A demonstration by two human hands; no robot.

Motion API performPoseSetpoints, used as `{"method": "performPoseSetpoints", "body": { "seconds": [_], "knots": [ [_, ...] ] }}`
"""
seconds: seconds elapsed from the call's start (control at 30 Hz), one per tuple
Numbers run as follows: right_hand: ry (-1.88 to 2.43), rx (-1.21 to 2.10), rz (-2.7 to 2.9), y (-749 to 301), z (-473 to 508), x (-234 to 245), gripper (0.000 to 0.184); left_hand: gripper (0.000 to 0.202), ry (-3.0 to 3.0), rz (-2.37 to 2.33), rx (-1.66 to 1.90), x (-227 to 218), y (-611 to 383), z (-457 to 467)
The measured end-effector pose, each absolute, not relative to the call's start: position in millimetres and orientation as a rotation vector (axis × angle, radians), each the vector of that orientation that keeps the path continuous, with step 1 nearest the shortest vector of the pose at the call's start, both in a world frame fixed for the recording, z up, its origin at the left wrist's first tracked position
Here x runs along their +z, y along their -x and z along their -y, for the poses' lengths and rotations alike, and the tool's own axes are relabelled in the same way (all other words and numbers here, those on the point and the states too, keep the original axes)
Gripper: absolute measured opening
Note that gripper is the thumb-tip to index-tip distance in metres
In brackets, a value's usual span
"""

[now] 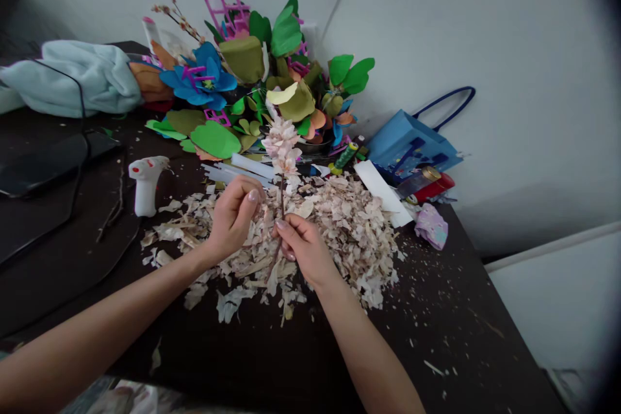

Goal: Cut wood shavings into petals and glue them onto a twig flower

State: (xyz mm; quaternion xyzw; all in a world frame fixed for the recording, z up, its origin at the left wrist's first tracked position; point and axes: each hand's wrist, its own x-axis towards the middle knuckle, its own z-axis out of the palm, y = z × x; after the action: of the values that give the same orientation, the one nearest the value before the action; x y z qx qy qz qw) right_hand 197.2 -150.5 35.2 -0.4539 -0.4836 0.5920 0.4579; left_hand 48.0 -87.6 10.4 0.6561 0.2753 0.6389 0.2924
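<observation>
A thin brown twig point(282, 197) stands nearly upright over the dark table, with a cluster of pale pink petals point(281, 142) around its top. Thumb and fingers of my right hand point(306, 249) pinch the twig low down. Left of the twig, my left hand point(236, 212) is closed with curled fingers; whatever it may hold is hidden. Both hands are over a broad heap of dried, pale petals point(356, 233). To the left of the heap, a white glue gun point(145, 184) stands on the table.
Behind the heap, colourful felt flowers and leaves point(216, 139) are piled against the wall. Glue sticks point(252, 167), a green thread spool point(346, 155) and a blue bag point(407, 142) sit nearby. On the left are a black cable point(80, 162), a dark tablet-like slab point(58, 165) and pale blue cloth point(92, 77).
</observation>
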Motion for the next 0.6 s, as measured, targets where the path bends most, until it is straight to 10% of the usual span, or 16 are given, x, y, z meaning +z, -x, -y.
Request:
{"method": "performPoseSetpoints", "body": {
  "seconds": [0.6],
  "knots": [
    [1.17, 1.406, 1.252, -194.3, 152.7, 32.0, 0.03, 0.023, -1.274, -0.756, 1.354, 19.6, -49.1, 87.6]
  ]
}}
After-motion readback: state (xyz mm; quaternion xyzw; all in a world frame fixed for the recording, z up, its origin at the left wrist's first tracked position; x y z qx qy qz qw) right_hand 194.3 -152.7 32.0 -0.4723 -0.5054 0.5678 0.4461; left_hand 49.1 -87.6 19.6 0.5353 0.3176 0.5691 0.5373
